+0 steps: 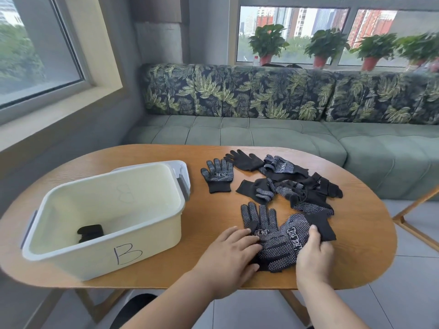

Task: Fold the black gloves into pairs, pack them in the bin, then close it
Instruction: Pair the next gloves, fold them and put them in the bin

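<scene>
**While a Heap of Gloves Waits, Your Hands Meet on One Pair at the Table's Near Edge**

As you lean over the oval wooden table (166, 153), your left hand (228, 255) lies flat on the cuff end of a dotted glove (259, 219). Its fingers are straight and close together, and the glove's own fingers point toward the far edge. Your right hand (313, 255) pinches a second glove (293, 233), thumb on top and fingers curled round its right-hand side. This glove lies crosswise, overlapping the first, close to the near edge and right of centre.

The cream bin (102, 257), marked with a handwritten "B", stands open on the left half of the table. One folded pair (90, 232) sits on its floor, toward the near-left corner. The lid (183, 172) shows behind the bin's far-right corner; whether it lies under the bin cannot be told. Just right of it a lone glove (218, 176) rests flat, dots up. A loose heap of gloves (297, 188) sprawls between that glove and the table's far-right edge.

Beyond the table runs a green sofa (261, 134) with a leaf-print back, and potted plants (268, 41) line the windowsill.
</scene>
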